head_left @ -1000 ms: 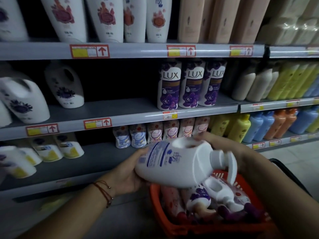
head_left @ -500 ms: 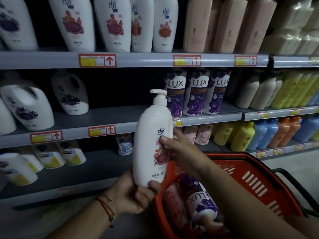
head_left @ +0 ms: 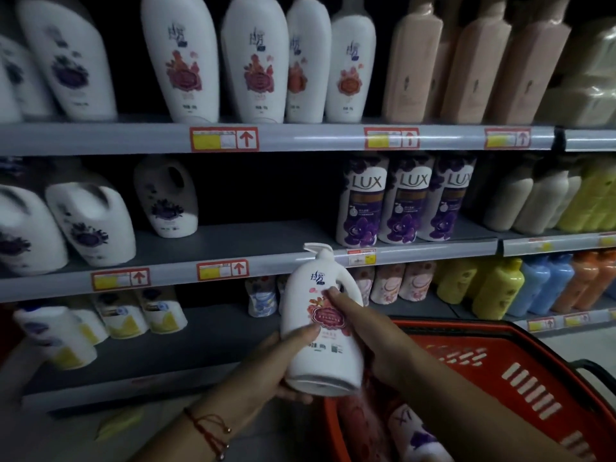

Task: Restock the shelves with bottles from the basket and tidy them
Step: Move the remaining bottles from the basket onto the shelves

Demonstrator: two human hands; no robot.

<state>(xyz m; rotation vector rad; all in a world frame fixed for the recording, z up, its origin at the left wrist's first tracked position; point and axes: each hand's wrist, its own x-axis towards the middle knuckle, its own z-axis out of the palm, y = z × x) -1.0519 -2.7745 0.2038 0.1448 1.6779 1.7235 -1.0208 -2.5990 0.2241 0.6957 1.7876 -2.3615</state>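
Note:
A white pump bottle [head_left: 321, 328] with a red flower label stands upright in front of me, above the red basket [head_left: 520, 371]. My left hand [head_left: 276, 365] grips its lower left side and base. My right hand [head_left: 373, 335] holds its right side, fingers laid across the label. Matching white bottles with red flowers [head_left: 256, 58] stand on the top shelf. More bottles [head_left: 413, 438] lie in the basket below, partly hidden by my right forearm.
Purple LUX bottles [head_left: 403, 201] stand on the middle shelf [head_left: 260, 241], with bare shelf to their left up to a white jug [head_left: 166, 198]. Peach bottles [head_left: 473, 61] fill the top right. Yellow, blue and orange bottles [head_left: 533, 285] line the lower right shelf.
The white pump bottle went from lying on its side over the basket to upright. It now sits lower and more to the right, with my left thumb across its front.

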